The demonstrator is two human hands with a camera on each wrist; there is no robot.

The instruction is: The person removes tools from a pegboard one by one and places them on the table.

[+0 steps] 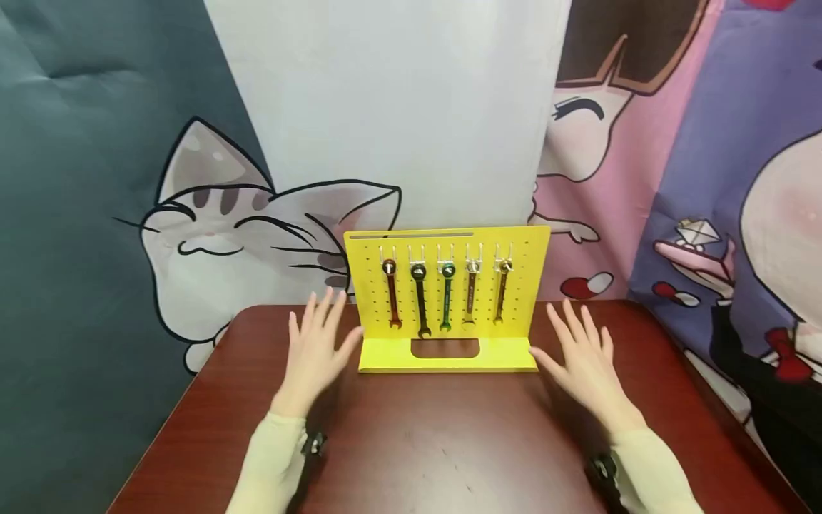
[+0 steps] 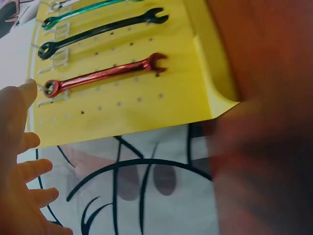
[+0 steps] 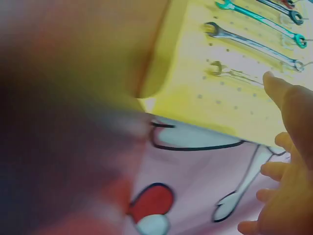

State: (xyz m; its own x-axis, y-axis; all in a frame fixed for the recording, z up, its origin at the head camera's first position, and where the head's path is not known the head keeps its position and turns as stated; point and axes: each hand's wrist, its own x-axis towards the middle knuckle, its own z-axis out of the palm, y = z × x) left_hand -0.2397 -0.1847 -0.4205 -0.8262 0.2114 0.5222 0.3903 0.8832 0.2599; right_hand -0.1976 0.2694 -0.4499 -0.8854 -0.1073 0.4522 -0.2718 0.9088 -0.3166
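Note:
A yellow pegboard stand (image 1: 539,285) is upright on the table, with several combination wrenches hanging in a row from its hooks. From the left they are a red wrench (image 1: 393,296), a black wrench (image 1: 420,303), a green wrench (image 1: 447,300), a silver-looking wrench (image 1: 472,293) and another shiny wrench (image 1: 501,293). My left hand (image 1: 315,357) is spread beside the stand's left edge, holding nothing. On the opposite side, my right hand (image 1: 584,360) also has its fingers spread and holds nothing. The left wrist view shows the red wrench (image 2: 105,74) nearest that hand.
The stand is on a reddish-brown table (image 1: 411,442) with rounded far corners. Behind it hangs a printed backdrop (image 1: 398,93) with a cartoon cat at left and cartoon figures at right. A dark device (image 1: 315,444) sits at the left wrist.

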